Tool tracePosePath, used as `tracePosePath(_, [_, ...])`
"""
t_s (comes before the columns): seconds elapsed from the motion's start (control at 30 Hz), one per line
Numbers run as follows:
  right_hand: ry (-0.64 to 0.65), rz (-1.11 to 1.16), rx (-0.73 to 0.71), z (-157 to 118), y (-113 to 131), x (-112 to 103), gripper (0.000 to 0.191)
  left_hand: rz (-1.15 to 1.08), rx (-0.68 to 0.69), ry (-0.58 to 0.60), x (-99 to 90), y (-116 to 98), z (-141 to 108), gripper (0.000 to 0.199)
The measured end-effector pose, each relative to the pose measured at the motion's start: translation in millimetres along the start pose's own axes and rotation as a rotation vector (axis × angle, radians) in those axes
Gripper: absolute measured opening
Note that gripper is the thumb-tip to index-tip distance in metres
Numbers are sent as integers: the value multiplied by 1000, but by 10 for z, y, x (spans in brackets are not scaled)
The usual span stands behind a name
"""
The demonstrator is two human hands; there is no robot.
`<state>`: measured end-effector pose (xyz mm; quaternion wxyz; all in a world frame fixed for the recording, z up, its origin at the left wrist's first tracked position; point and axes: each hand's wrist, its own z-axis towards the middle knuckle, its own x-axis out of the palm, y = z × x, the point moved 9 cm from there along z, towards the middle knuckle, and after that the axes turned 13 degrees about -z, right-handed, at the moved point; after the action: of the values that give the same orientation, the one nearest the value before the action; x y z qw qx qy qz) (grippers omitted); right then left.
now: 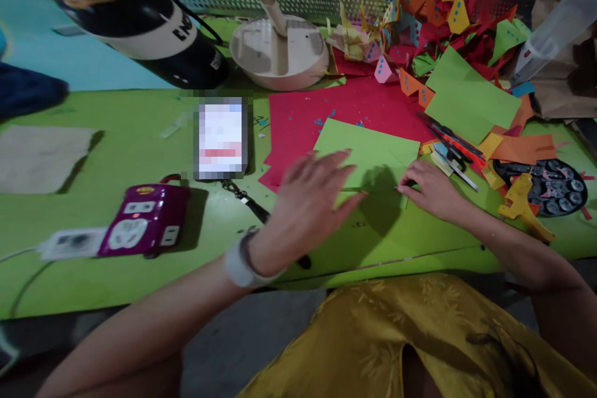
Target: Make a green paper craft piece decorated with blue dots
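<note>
A light green sheet of paper (pixel 361 144) lies on the green table in front of me, its far part over red paper (pixel 298 121). My left hand (pixel 310 199), with a pale band on the wrist, is open over the sheet's left side. Its fingers are spread, and whether they touch the paper I cannot tell. At the right edge of the sheet, the thumb and fingers of my right hand (pixel 426 188) are pinched together on the paper. Scissors (pixel 450 149) and a pen-like cutter (pixel 466 148) with orange parts rest just beyond that hand.
Cut paper pieces with blue dots (pixel 410 6) heap at the back right, near another green sheet (pixel 473 96). A yellow glue gun (pixel 520 205) lies at right. Leftward are a phone (pixel 221 137), a purple power socket (pixel 144 221), a dark bottle (pixel 153 25) and a lamp base (pixel 280 53).
</note>
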<state>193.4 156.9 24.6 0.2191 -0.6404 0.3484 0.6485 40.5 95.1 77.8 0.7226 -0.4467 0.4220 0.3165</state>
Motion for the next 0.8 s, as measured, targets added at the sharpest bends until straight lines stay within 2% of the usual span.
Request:
tracePosePath(0.07, [3,-13,-4,-1,7,-8,14,-59,159,99,253,-384,-5,70])
tracePosePath(0.1, [4,-24,-5,-2,9,-11,13,-85,206,140,383,-511,-9,80])
tracePosePath(0.17, [3,-39,1,-4,3,-17,13,-128,223,205,617,-611,-7,95])
tracePosePath(0.27, [-7,-27,12,-9,-11,-24,11,-157,185,234,808,-546,3,107])
tracePosePath(0.4, [-21,-11,19,-12,-18,-34,10,-155,168,213,830,-469,-3,110])
tracePosePath(0.63, [30,-1,58,-4,-11,-33,12,-122,155,214,847,-475,-12,111])
tracePosePath(0.8, [53,-4,65,1,3,-16,14,-93,180,159,842,-475,-36,110])
